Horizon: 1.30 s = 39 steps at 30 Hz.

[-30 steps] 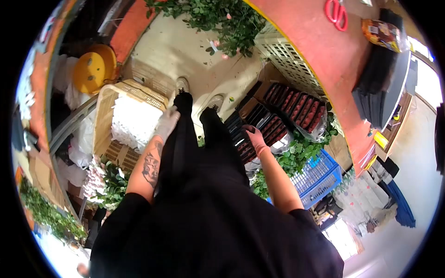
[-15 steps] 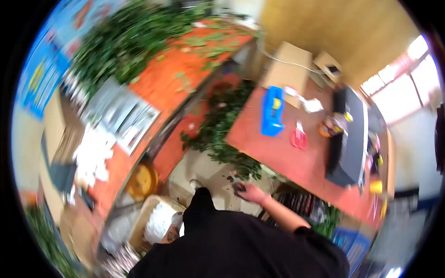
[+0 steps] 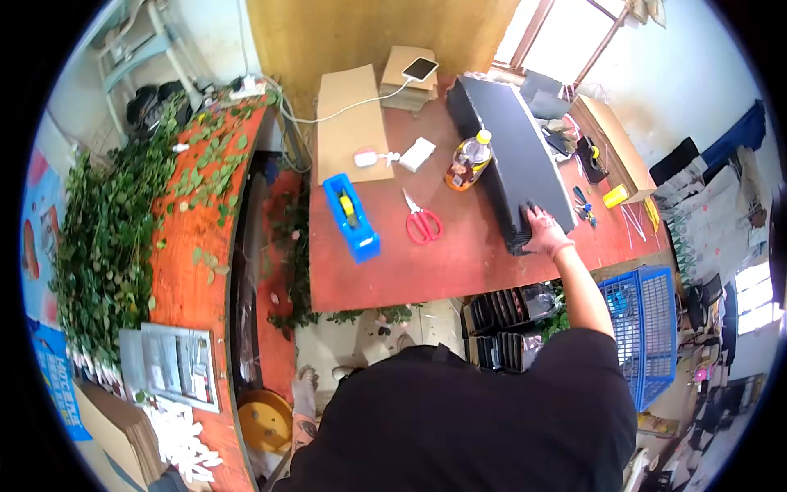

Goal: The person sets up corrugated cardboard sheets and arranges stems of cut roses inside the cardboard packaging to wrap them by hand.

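Toward the right of the red desk (image 3: 385,275), the near end of the black stack (image 3: 512,131) is touched by the right hand (image 3: 548,234). Its fingers look partly spread; whether a layer is pinched cannot be told. The left hand (image 3: 305,392) is held low beside the body, near the yellow round seat (image 3: 264,420); nothing is seen in it, and how far it is closed cannot be told.

Step in hand, as judged: contact with the stack, no lift visible. For any shift, a firm hold on the layered end is called for, with care for the bottle (image 3: 470,160) close by its left side.

Counted on this desk: one black stack (layers not countable), one bottle, one blue tape dispenser (image 3: 352,217), one pair of scissors (image 3: 422,225), one phone (image 3: 420,69). Below, two groups of black packs (image 3: 510,305) are noted; beside them, one blue crate (image 3: 643,336).
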Each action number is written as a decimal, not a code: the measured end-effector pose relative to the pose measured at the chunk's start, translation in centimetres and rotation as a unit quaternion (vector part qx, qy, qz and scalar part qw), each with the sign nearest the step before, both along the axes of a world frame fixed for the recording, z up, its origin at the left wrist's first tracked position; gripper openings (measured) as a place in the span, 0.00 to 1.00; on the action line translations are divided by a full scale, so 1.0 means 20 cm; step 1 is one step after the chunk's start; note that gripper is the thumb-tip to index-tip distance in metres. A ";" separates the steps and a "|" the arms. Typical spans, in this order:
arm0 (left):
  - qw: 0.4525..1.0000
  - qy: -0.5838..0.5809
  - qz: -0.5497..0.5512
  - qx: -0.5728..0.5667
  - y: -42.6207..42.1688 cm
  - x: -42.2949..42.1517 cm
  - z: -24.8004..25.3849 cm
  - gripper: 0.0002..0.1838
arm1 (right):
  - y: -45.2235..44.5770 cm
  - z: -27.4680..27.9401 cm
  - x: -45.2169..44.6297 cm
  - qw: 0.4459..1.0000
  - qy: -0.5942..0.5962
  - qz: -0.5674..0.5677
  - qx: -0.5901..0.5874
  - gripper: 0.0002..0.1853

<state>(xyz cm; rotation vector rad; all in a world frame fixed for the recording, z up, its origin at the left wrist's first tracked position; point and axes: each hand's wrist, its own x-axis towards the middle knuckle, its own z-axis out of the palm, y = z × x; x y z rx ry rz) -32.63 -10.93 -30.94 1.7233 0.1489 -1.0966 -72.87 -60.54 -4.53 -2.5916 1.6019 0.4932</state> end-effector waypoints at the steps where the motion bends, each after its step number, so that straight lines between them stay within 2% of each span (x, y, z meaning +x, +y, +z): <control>1: 0.999 0.003 -0.025 -0.046 -0.10 -0.04 0.02 0.17 | 0.05 0.01 -0.03 0.993 -0.052 0.072 -0.083 0.43; 3: 0.979 0.011 -0.158 -0.125 -0.44 -0.12 0.25 0.21 | 0.16 0.09 -0.02 0.990 -0.052 0.105 -0.080 0.22; 4: 0.961 0.014 -0.221 -0.165 -0.62 -0.18 0.39 0.23 | 0.21 0.09 -0.04 0.991 -0.052 0.096 -0.073 0.22; 5: 0.937 0.014 -0.281 -0.208 -0.83 -0.26 0.55 0.25 | 0.27 0.08 -0.06 0.983 -0.095 0.121 -0.099 0.15; 6: 0.914 0.082 -0.331 -0.218 -1.03 -0.35 0.72 0.28 | 0.31 0.10 -0.05 0.970 -0.136 0.154 -0.130 0.09; 7: 0.892 0.159 -0.340 -0.253 -1.20 -0.45 0.89 0.29 | 0.43 0.22 0.04 0.968 -0.097 0.206 -0.107 0.04; 8: 0.863 0.235 -0.348 -0.282 -1.36 -0.55 1.00 0.29 | 0.53 0.27 0.09 0.955 -0.145 0.253 -0.042 0.04; 9: 0.844 0.269 -0.388 -0.257 -1.53 -0.62 1.01 0.30 | 0.64 0.27 0.15 0.935 -0.197 0.294 -0.040 0.04; 10: 0.821 0.302 -0.427 -0.231 -1.70 -0.69 1.01 0.31 | 0.73 0.26 0.22 0.940 -0.177 0.292 0.008 0.07; 11: 0.819 0.104 -0.538 -0.170 -1.77 -0.75 1.32 0.28 | 0.80 0.25 0.28 0.942 -0.156 0.291 0.054 0.09; 13: 0.706 -0.035 -0.620 -0.340 -2.00 -0.77 0.98 0.26 | 0.85 0.23 0.32 0.883 -0.354 0.303 0.053 0.18; 14: 0.666 -0.190 -0.655 -0.303 -2.01 -0.72 1.14 0.25 | 0.82 0.21 0.27 0.883 -0.373 0.275 0.075 0.29; 15: 0.610 -0.339 -0.672 -0.250 -1.98 -0.64 1.35 0.24 | 0.79 0.20 0.17 0.853 -0.462 0.243 0.022 0.34; 16: 0.586 -0.353 -0.703 -0.195 -1.96 -0.53 1.42 0.26 | 0.78 0.26 0.06 0.888 -0.422 0.176 -0.056 0.41; 17: 0.576 -0.388 -0.695 -0.183 -1.87 -0.44 1.60 0.25 | 0.73 0.28 -0.05 0.896 -0.412 0.124 -0.115 0.40; 18: 0.571 -0.401 -0.692 -0.184 -1.79 -0.33 1.63 0.24 | 0.68 0.31 -0.17 0.894 -0.404 0.086 -0.172 0.40; 19: 0.581 -0.419 -0.677 -0.170 -1.63 -0.19 1.64 0.22 | 0.61 0.32 -0.26 0.887 -0.402 0.071 -0.214 0.39; 21: 0.584 -0.512 -0.585 -0.232 -1.27 -0.03 1.57 0.17 | 0.44 0.33 -0.37 0.868 -0.403 0.063 -0.283 0.37; 22: 0.619 -0.504 -0.556 -0.231 -1.07 -0.01 1.59 0.17 | 0.36 0.34 -0.40 0.855 -0.412 0.070 -0.307 0.37; 23: 0.656 -0.490 -0.523 -0.236 -0.89 0.03 1.52 0.16 | 0.28 0.34 -0.41 0.846 -0.410 0.073 -0.333 0.36; 25: 0.737 -0.464 -0.452 -0.194 -0.55 0.03 1.46 0.15 | 0.16 0.38 -0.26 0.827 -0.428 0.101 -0.350 0.35; 27: 0.794 -0.431 -0.417 -0.099 -0.28 0.04 1.45 0.15 | 0.14 0.46 0.10 0.813 -0.470 0.146 -0.311 0.35; 28: 0.820 -0.416 -0.385 -0.076 -0.14 0.08 1.34 0.14 | 0.15 0.53 0.36 0.800 -0.528 0.153 -0.240 0.27; 29: 0.868 -0.382 -0.283 -0.145 -0.03 0.10 1.24 0.16 | 0.15 0.58 0.56 0.782 -0.581 0.161 -0.159 0.19; 31: 0.938 -0.280 -0.195 0.060 0.20 0.15 1.31 0.22 | 0.11 0.76 1.03 0.832 -0.506 0.218 -0.061 0.25; 32: 0.871 -0.448 -0.128 0.157 0.35 0.18 1.12 0.25 | 0.14 0.80 1.28 0.809 -0.527 0.259 -0.038 0.26; 33: 0.762 -0.596 -0.059 0.248 0.50 0.22 0.93 0.27 | 0.18 0.84 1.54 0.783 -0.545 0.299 -0.012 0.28; 35: 0.761 -0.587 0.215 0.174 0.71 0.37 1.09 0.26 | 0.33 0.95 2.06 0.731 -0.565 0.383 0.021 0.29; 36: 0.724 -0.606 0.292 0.153 0.78 0.40 1.23 0.24 | 0.44 1.02 2.33 0.703 -0.568 0.427 0.025 0.28; 37: 0.681 -0.619 0.368 0.134 0.85 0.42 1.39 0.21 | 0.69 1.12 2.58 0.709 -0.550 0.440 0.040 0.27; 38: 0.669 -0.676 0.275 0.141 0.92 0.44 1.49 0.20 | 0.96 1.20 2.83 0.713 -0.534 0.451 0.056 0.26; 39: 0.649 -0.726 0.179 0.143 0.96 0.46 1.55 0.18 | 1.12 1.24 3.09 0.695 -0.525 0.487 0.070 0.27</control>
